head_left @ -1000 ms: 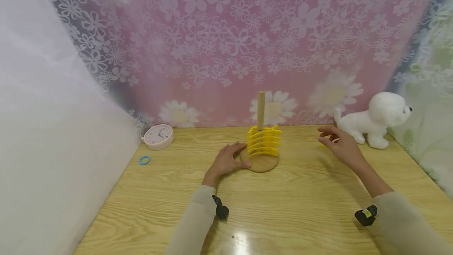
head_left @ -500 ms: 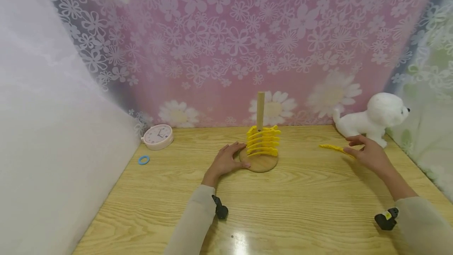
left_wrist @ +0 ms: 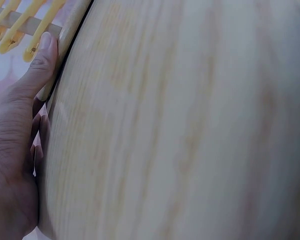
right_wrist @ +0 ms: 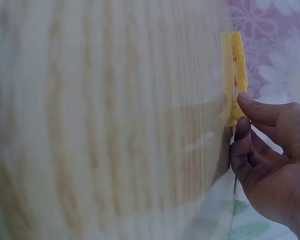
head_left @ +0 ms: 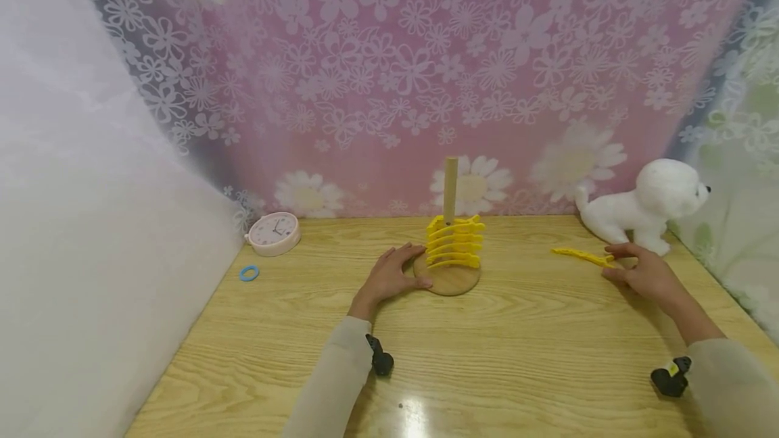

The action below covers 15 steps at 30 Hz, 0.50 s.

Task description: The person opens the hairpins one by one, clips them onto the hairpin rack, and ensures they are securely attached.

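A wooden stand has a round base [head_left: 452,284] and an upright post [head_left: 450,188]. Several yellow hair clips [head_left: 455,247] are stacked one above another on the post. My left hand [head_left: 389,277] holds the left edge of the base, its thumb on top in the left wrist view. To the right, a single yellow hair clip [head_left: 578,255] lies on the table. My right hand [head_left: 646,277] pinches the near right end of that clip between thumb and finger; in the right wrist view the clip [right_wrist: 240,60] extends away beyond the fingertips.
A white plush dog [head_left: 645,201] stands behind my right hand. At the back left are a pink round clock [head_left: 274,234] and a blue ring [head_left: 249,273]. A pink floral curtain [head_left: 365,86] hangs along the table's [head_left: 487,357] back edge.
My right hand has moved right, from over the loose clip's left side to its right end, and its thumb and finger have come together there. My left hand stays on the base.
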Available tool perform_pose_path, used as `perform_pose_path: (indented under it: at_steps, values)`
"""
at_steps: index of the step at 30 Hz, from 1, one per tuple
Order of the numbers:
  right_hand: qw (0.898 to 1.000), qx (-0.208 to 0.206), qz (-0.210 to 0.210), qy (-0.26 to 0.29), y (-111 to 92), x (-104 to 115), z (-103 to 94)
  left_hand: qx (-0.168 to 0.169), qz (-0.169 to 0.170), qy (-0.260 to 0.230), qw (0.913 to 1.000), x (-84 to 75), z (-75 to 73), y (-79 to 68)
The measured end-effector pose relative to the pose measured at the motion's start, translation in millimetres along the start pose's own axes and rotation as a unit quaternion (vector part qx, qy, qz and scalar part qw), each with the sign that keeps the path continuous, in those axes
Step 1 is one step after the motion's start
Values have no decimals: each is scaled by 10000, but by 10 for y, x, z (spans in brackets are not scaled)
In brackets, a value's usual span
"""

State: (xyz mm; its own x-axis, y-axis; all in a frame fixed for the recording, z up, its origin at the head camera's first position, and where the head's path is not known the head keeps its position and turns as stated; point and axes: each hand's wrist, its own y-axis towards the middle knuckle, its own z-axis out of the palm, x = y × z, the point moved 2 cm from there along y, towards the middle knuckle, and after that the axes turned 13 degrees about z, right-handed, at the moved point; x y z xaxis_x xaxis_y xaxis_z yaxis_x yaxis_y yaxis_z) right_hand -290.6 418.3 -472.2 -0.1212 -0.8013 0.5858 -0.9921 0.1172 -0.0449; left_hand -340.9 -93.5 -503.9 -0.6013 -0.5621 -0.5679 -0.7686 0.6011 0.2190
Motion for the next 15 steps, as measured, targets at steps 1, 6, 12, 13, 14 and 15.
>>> perform_pose_path:
  at_steps: [1, 6, 12, 13, 14, 15]
  values:
    - [10000, -31, -61, -31, 6, 2, 5, -8, -1, 7, 10000, -1, 0, 1]
    - [9994, -151, -302, -123, 18, 25, 37, 18, 15, 69, 10000, -1, 7, 6]
    - [9995, -217, -199, -88, -25, 69, 48, 42, 52, 106, 9999, 3, 9, 13]
    - [9998, -184, -120, -31, -36, 75, 50, 37, 57, 102, 9999, 4, 7, 14]
    - [9999, -141, -28, 36, -49, 80, 52, 33, 61, 99, 9999, 2, 4, 13]
    - [9999, -88, 43, 126, -63, 86, 56, 30, 66, 92, 9999, 2, 2, 12]
